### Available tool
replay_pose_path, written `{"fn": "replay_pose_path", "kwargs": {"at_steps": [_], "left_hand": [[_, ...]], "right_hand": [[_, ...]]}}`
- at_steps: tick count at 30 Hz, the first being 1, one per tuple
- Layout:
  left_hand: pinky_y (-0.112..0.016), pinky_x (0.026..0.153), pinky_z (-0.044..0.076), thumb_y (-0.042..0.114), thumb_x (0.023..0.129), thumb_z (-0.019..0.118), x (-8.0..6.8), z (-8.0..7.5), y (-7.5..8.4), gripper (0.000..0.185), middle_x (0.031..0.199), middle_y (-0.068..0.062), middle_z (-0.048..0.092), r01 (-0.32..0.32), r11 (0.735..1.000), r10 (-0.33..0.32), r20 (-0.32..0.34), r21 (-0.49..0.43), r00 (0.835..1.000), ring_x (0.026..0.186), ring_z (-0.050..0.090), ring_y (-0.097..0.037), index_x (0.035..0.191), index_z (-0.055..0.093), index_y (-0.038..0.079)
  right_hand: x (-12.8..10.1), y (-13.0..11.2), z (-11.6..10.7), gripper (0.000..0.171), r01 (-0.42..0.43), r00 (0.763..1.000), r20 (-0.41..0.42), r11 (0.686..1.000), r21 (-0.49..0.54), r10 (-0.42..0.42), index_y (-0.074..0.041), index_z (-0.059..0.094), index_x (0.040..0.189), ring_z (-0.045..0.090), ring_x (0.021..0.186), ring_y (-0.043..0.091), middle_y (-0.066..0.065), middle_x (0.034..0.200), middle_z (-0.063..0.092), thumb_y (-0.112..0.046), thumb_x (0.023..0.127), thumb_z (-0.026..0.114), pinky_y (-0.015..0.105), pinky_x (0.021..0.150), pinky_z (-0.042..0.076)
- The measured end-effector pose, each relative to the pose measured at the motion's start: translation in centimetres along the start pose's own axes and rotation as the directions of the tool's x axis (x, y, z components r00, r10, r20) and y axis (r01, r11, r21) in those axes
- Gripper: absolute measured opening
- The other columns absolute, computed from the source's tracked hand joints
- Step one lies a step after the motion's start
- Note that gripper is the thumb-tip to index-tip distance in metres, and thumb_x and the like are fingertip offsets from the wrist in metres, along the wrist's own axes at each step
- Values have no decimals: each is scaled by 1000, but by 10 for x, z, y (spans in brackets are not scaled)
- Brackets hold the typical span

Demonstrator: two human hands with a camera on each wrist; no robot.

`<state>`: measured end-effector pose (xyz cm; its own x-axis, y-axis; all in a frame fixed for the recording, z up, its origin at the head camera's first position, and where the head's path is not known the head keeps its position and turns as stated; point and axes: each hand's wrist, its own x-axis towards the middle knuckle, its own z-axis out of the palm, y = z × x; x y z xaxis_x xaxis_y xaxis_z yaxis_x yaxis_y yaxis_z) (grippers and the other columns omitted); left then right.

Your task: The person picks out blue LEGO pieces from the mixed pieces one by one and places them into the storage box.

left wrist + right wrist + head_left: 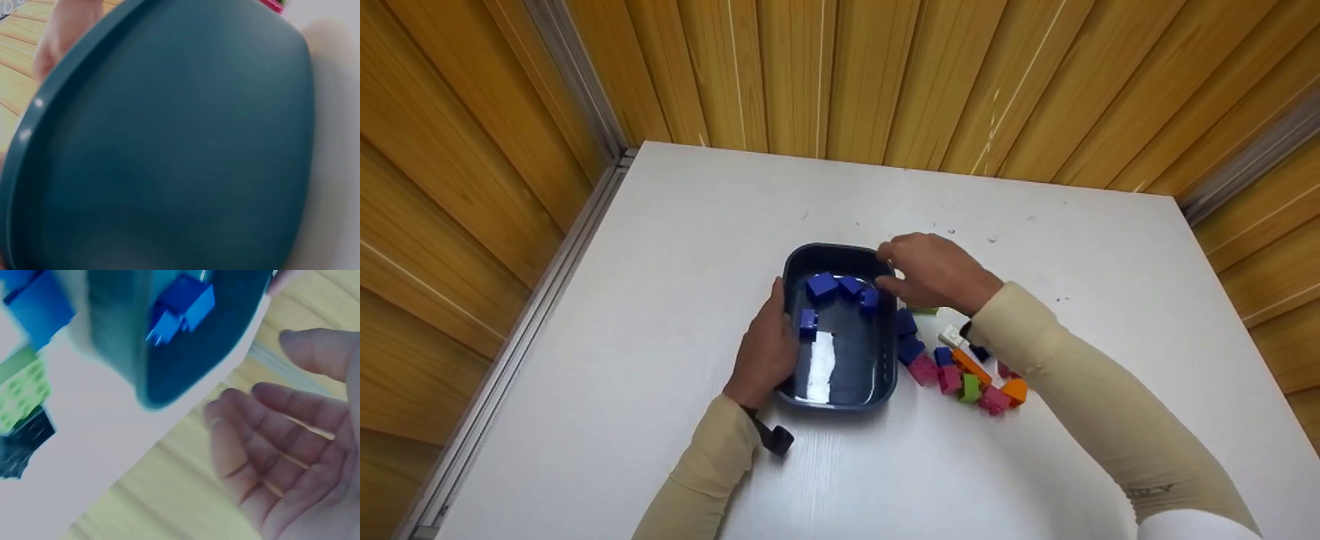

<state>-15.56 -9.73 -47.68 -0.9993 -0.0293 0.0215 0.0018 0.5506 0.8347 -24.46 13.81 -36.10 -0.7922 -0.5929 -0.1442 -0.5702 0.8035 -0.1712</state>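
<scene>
A dark blue bin (840,403) sits mid-table with several blue bricks (821,286) inside. My left hand (769,349) holds the bin's left wall, thumb at the rim. The left wrist view is filled by the bin's outer wall (180,146). Over the bin's far right corner hovers my right hand (885,266), fingers spread and nothing in it. In the right wrist view its palm (281,439) is open beside the bin (185,354), where one blue brick (183,306) lies inside.
A pile of loose bricks (960,367) in blue, pink, orange, green and white lies right of the bin, under my right forearm. A green brick (22,391) lies on the white table (660,247). Wooden walls close in the back and both sides.
</scene>
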Motion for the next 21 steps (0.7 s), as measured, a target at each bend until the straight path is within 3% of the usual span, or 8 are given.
{"fn": "replay_pose_path", "kwargs": {"at_steps": [4,7,10,15,21], "left_hand": [[-50,128,31,8,108,36,0,-1,-2,60,169,-20,33,-13,1000,13,-5,5,1000,157,34,-34,165,19,-1],[-51,127,32,8,107,36,0,0,-4,60,169,-20,34,-21,1000,21,-4,10,1000,157,34,-34,165,20,-2],[-52,127,32,6,107,36,1,0,-5,60,168,-22,34,-34,999,34,-10,10,999,156,34,-36,164,21,-4],[-51,127,32,6,106,36,1,0,-5,61,169,-21,33,-27,1000,27,-5,5,1000,157,34,-35,165,20,-2],[-51,127,32,7,107,37,0,0,-6,61,169,-20,33,-12,1000,12,0,19,1000,157,34,-34,165,19,-1]], "right_hand": [[-29,31,0,37,-169,983,76,986,13,167,-3,72,122,71,86,27,16,112,76,-30,98,70,47,87,62],[-50,53,6,41,-300,942,154,954,-8,298,-1,71,122,69,80,25,17,110,76,-31,96,73,48,84,62],[-67,67,16,48,-382,900,217,924,-20,377,1,70,124,67,79,26,16,106,74,-36,93,77,49,83,62],[-81,75,36,53,-418,878,251,908,-12,407,0,70,123,63,82,27,14,97,71,-38,88,83,44,77,60],[-84,74,51,32,-437,883,198,899,11,426,1,70,108,60,72,26,12,84,65,-20,87,81,33,63,53]]}}
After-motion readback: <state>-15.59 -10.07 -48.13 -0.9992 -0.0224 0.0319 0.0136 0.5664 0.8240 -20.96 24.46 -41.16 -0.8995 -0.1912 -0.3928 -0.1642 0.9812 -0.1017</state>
